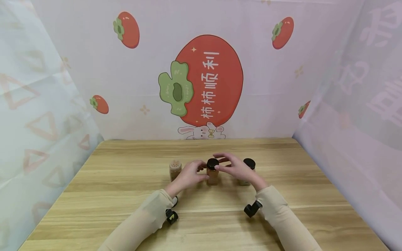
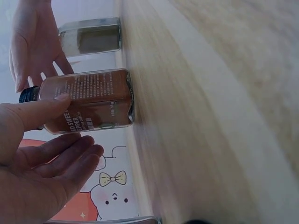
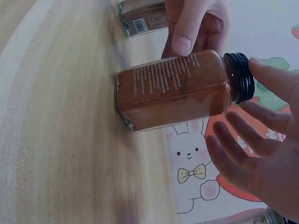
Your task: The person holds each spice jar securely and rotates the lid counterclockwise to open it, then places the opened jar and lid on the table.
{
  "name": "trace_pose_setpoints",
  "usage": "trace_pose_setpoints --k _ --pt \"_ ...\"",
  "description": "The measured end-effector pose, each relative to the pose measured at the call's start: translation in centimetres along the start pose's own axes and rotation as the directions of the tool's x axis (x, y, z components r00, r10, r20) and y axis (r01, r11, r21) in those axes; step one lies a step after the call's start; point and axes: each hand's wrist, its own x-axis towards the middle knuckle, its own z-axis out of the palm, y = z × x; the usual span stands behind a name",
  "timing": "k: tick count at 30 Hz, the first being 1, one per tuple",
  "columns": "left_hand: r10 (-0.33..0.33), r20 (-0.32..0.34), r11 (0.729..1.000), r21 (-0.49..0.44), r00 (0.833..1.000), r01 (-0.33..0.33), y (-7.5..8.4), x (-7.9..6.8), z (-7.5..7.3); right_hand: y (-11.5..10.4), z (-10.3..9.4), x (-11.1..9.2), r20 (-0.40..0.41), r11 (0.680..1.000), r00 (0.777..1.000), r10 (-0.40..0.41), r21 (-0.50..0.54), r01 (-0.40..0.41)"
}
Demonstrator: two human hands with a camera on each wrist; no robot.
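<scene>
Bottle of red-brown powder (image 1: 212, 177), with "SWEET" readable on its label, stood upright on the wooden tabletop (image 1: 213, 223), about midway between the left and right edges and toward the far edge. Such a middle place probably suited both hands, because each could reach it from its own side. The left hand (image 1: 190, 174) made a wide, loose curve beside the body: its thumb lay against the glass, while I could not tell whether its fingers touched. I judged this contact to be only for steadying, since the tabletop carried the weight. The right hand (image 1: 233, 169) was higher, at the black lid (image 1: 213, 162), its thumb and forefinger around it and the other fingers spread; a firm pinch was not shown. Perhaps the different heights let the hands not hinder each other. Toward the left edge stood a bottle with a holed top (image 1: 175, 170), without lid; toward the right edge, a black-lidded bottle (image 1: 250, 163). Both stood apart from the middle one, which left room for the fingers.
</scene>
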Motion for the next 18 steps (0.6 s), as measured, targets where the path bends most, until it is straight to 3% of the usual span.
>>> trace_pose_setpoints --k 7,18 --pt "-0.015 -0.002 1.0 0.011 1.0 0.015 0.0 0.0 0.0 0.1 0.6 0.2 -0.101 1.0 0.995 0.013 0.009 -0.012" --pt "-0.021 0.002 1.0 -0.003 1.0 0.021 0.1 -0.1 -0.1 -0.2 1.1 0.2 -0.139 0.999 0.989 0.042 -0.011 -0.044"
